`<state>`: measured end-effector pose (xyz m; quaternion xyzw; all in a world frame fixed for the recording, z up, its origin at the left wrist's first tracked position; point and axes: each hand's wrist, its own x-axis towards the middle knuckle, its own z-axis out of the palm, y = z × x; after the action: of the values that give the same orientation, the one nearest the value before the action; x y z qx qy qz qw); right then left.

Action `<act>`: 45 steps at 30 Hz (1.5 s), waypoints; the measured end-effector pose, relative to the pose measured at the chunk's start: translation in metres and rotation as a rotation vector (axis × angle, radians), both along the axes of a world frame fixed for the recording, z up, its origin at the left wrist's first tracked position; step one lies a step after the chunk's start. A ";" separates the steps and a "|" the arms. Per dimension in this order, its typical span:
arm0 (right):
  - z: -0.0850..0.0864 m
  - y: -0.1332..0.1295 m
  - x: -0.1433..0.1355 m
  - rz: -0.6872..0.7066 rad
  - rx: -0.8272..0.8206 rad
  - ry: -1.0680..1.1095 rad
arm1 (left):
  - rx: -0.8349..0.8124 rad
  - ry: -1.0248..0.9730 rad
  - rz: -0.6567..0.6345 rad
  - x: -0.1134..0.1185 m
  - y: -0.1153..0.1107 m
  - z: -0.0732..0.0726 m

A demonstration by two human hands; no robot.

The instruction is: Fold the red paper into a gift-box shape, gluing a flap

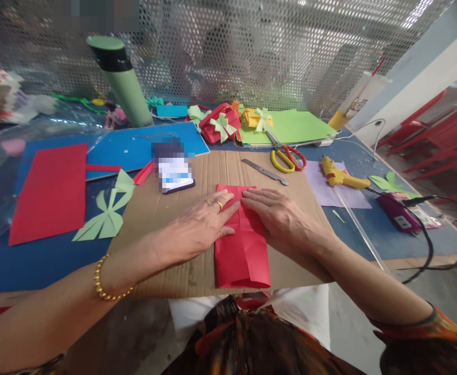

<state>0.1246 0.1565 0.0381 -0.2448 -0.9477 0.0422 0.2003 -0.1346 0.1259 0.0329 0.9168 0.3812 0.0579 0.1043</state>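
Note:
A folded piece of red paper (244, 255) lies on a sheet of brown cardboard (165, 229), its two side flaps meeting along the middle. My left hand (200, 219) rests flat on its upper left part, fingers stretched out, with rings on one finger. From the other side, my right hand (283, 213) presses with extended fingers on the upper right edge. Beyond the hands, a grey blade (265, 172) and scissors (285, 156) with yellow and red handles lie on the cardboard. A phone (175, 172) is at the upper left.
A flat red sheet (50, 192) and a pale green paper bow (109, 213) lie at left. Behind stand a green bottle (128, 88) and folded paper pieces (220, 125) beside green sheets (291, 125). At right are a yellow glue gun (341, 176), its cord and a purple power strip (398, 213).

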 end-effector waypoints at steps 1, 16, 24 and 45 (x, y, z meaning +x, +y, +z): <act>0.000 -0.001 -0.001 0.005 -0.007 0.009 | 0.007 -0.007 -0.001 0.000 0.000 0.000; -0.004 -0.015 -0.002 -0.092 -0.039 0.015 | -0.001 -0.035 0.011 -0.001 0.000 0.000; -0.008 -0.008 0.007 -0.076 -0.084 0.010 | -0.009 -0.063 0.003 -0.004 0.000 -0.004; -0.015 0.000 0.017 -0.048 -0.136 -0.034 | -0.102 -0.014 0.038 -0.001 0.001 0.002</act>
<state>0.1419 0.1561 0.0228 -0.2813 -0.9397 0.0974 0.1682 -0.1360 0.1270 0.0348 0.9024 0.4003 0.0469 0.1526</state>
